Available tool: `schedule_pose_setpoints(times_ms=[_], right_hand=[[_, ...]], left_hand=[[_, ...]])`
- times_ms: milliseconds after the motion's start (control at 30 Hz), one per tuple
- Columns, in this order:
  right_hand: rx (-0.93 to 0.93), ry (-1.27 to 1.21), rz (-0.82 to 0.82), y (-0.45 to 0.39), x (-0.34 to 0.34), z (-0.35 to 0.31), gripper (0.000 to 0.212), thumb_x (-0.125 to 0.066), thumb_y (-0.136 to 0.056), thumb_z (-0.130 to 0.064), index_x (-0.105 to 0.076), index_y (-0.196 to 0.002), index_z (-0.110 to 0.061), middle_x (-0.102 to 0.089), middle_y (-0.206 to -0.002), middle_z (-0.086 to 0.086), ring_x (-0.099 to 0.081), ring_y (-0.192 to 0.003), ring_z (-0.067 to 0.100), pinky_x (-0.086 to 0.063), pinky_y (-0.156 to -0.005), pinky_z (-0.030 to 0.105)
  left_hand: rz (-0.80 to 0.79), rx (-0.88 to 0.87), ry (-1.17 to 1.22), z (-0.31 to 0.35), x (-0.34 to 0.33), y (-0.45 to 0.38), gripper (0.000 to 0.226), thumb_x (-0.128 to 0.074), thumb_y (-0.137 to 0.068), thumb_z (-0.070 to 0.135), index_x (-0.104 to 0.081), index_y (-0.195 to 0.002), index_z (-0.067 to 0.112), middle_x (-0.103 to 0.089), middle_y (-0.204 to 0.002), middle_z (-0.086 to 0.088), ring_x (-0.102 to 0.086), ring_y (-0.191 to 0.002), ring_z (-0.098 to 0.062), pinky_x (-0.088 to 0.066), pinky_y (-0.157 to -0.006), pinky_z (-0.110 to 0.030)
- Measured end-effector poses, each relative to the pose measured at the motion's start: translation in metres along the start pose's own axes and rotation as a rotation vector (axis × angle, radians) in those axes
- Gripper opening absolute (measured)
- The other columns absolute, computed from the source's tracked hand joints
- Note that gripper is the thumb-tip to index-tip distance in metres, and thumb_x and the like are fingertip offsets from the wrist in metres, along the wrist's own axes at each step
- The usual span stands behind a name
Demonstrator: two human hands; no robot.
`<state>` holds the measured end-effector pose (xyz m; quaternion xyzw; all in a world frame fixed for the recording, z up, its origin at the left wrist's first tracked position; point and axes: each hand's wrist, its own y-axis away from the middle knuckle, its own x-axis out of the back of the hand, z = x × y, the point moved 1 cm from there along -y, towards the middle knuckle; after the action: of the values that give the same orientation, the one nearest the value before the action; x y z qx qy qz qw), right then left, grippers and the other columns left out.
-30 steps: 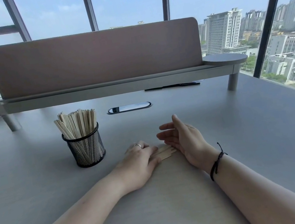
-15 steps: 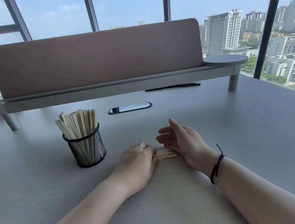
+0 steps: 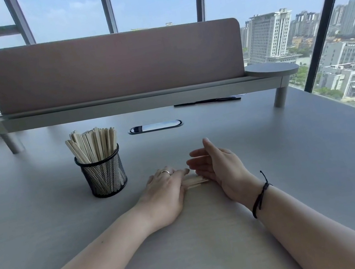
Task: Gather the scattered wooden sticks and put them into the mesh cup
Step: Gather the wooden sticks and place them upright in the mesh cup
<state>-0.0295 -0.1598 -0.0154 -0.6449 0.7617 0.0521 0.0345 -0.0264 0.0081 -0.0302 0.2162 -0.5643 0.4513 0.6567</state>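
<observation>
Wooden sticks (image 3: 194, 181): small bundle flat on bench (image 3: 295, 161), wedged between both hands, long axis running left-right. Left hand (image 3: 166, 192) palm down, fingers straight, covering bundle's left end. Right hand (image 3: 219, 166) on edge, fingers spread and straight, flanking right end; neither grip closed. Mesh cup (image 3: 105, 174), already well stocked, stands left of left hand. Judgement: left hand nearer cup, better placed for transfer.
</observation>
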Motion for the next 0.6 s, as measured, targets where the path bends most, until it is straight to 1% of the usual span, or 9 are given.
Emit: schedule_pose_setpoints(times_ms=[67, 167, 233, 300, 367, 433, 500, 533, 600], right_hand=[[0.003, 0.001, 0.004, 0.0001, -0.0002, -0.0004, 0.048, -0.047, -0.100, -0.048, -0.074, -0.094, -0.009, -0.077, -0.096, 0.017, -0.069, -0.106, 0.036, -0.053, -0.100, 0.046], [0.028, 0.051, -0.002, 0.0004, -0.0017, 0.0003, 0.042, -0.050, -0.100, -0.044, -0.075, -0.093, -0.011, -0.077, -0.094, 0.016, -0.070, -0.103, 0.034, -0.054, -0.098, 0.044], [0.069, 0.119, -0.008, 0.0000, -0.0030, 0.0028, 0.031, -0.055, -0.099, -0.037, -0.074, -0.090, -0.014, -0.077, -0.092, 0.013, -0.071, -0.098, 0.031, -0.053, -0.096, 0.045], [0.103, 0.178, -0.012, -0.0011, -0.0037, 0.0054, 0.020, -0.061, -0.096, -0.029, -0.074, -0.089, -0.016, -0.078, -0.089, 0.008, -0.072, -0.097, 0.032, -0.053, -0.095, 0.046], [0.113, 0.209, -0.019, -0.0015, -0.0033, 0.0064, 0.015, -0.063, -0.095, -0.025, -0.074, -0.090, -0.017, -0.078, -0.086, 0.004, -0.071, -0.098, 0.032, -0.054, -0.094, 0.046], [0.118, 0.214, -0.024, -0.0010, -0.0027, 0.0062, 0.013, -0.063, -0.095, -0.022, -0.074, -0.091, -0.016, -0.078, -0.083, 0.003, -0.072, -0.093, 0.031, -0.055, -0.092, 0.044], [0.124, 0.213, -0.029, -0.0002, -0.0027, 0.0055, 0.012, -0.063, -0.095, -0.020, -0.073, -0.091, -0.016, -0.077, -0.083, 0.004, -0.071, -0.087, 0.026, -0.056, -0.089, 0.043], [0.127, 0.214, -0.033, 0.0007, -0.0031, 0.0050, 0.011, -0.063, -0.095, -0.019, -0.073, -0.092, -0.016, -0.077, -0.084, 0.004, -0.071, -0.088, 0.024, -0.056, -0.088, 0.041], [0.126, 0.217, -0.038, 0.0019, -0.0035, 0.0042, 0.011, -0.063, -0.096, -0.019, -0.072, -0.093, -0.016, -0.076, -0.085, 0.005, -0.072, -0.090, 0.020, -0.057, -0.087, 0.039]], left_hand=[[-0.004, -0.003, 0.012, -0.0003, -0.0002, 0.0004, 0.042, -0.044, -0.102, 0.025, -0.050, -0.143, 0.025, -0.053, -0.130, -0.004, -0.045, -0.128, -0.025, -0.033, -0.109, -0.037], [-0.006, 0.011, 0.063, -0.0022, 0.0004, 0.0023, 0.031, -0.042, -0.101, 0.031, -0.061, -0.125, 0.035, -0.050, -0.121, 0.001, -0.050, -0.118, -0.028, -0.041, -0.102, -0.041], [0.001, 0.007, 0.069, -0.0019, 0.0016, 0.0029, 0.028, -0.044, -0.100, 0.031, -0.065, -0.117, 0.030, -0.049, -0.121, 0.000, -0.052, -0.116, -0.028, -0.043, -0.100, -0.040], [-0.004, 0.011, 0.050, -0.0007, 0.0022, 0.0030, 0.027, -0.046, -0.101, 0.026, -0.066, -0.117, 0.021, -0.048, -0.128, -0.003, -0.051, -0.120, -0.027, -0.040, -0.103, -0.037], [-0.028, 0.034, 0.024, -0.0009, 0.0019, 0.0025, 0.029, -0.045, -0.101, 0.027, -0.063, -0.123, 0.016, -0.044, -0.140, -0.006, -0.045, -0.130, -0.028, -0.035, -0.109, -0.037], [-0.068, 0.076, 0.015, -0.0035, 0.0005, 0.0024, 0.033, -0.042, -0.102, 0.034, -0.061, -0.124, 0.020, -0.034, -0.153, -0.006, -0.035, -0.139, -0.032, -0.033, -0.113, -0.047], [-0.073, 0.098, 0.027, -0.0037, 0.0019, 0.0034, 0.035, -0.039, -0.100, 0.041, -0.062, -0.122, 0.027, -0.027, -0.158, -0.002, -0.028, -0.143, -0.034, -0.034, -0.110, -0.056], [-0.055, 0.090, 0.026, -0.0031, 0.0025, 0.0034, 0.034, -0.040, -0.100, 0.040, -0.063, -0.122, 0.028, -0.028, -0.158, -0.001, -0.027, -0.143, -0.033, -0.033, -0.111, -0.055], [-0.001, 0.052, 0.003, -0.0011, 0.0032, 0.0030, 0.032, -0.045, -0.102, 0.034, -0.065, -0.125, 0.025, -0.038, -0.155, 0.001, -0.029, -0.141, -0.026, -0.029, -0.114, -0.044]])
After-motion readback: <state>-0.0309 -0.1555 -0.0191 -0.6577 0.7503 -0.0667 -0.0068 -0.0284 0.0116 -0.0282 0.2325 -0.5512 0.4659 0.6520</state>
